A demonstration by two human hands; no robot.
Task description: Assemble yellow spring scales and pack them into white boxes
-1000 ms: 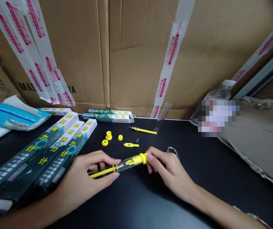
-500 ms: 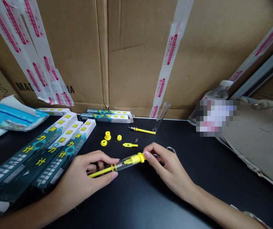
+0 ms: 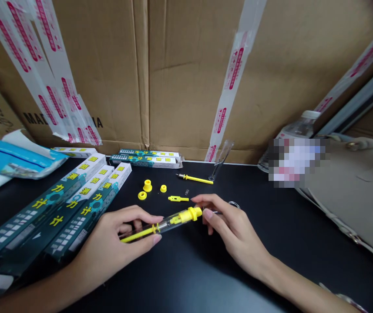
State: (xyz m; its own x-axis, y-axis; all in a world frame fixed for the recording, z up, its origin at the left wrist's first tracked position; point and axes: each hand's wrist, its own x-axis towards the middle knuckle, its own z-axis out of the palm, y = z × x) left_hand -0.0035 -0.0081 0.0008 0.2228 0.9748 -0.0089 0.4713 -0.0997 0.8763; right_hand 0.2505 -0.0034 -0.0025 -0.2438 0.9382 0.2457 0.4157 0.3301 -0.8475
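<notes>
My left hand is closed around a clear-tubed spring scale, its tube tilted up to the right. A yellow rod and a metal spring show inside the tube, and a yellow cap sits at its right end. My right hand is just beside that cap, thumb and index finger apart. Behind it, a silver metal ring partly shows; the rest is hidden. Beyond my hands lie a yellow slotted piece, a small spring and yellow collars.
A yellow rod with a metal tip lies near a clear tube. Green and white boxes line the left, with a blue packet behind. At right are a bottle and a beige bag. A cardboard wall stands behind.
My right thumb and index finger have let go of the yellow cap and spread, moving slightly right. The left hand keeps its hold on the spring scale.
</notes>
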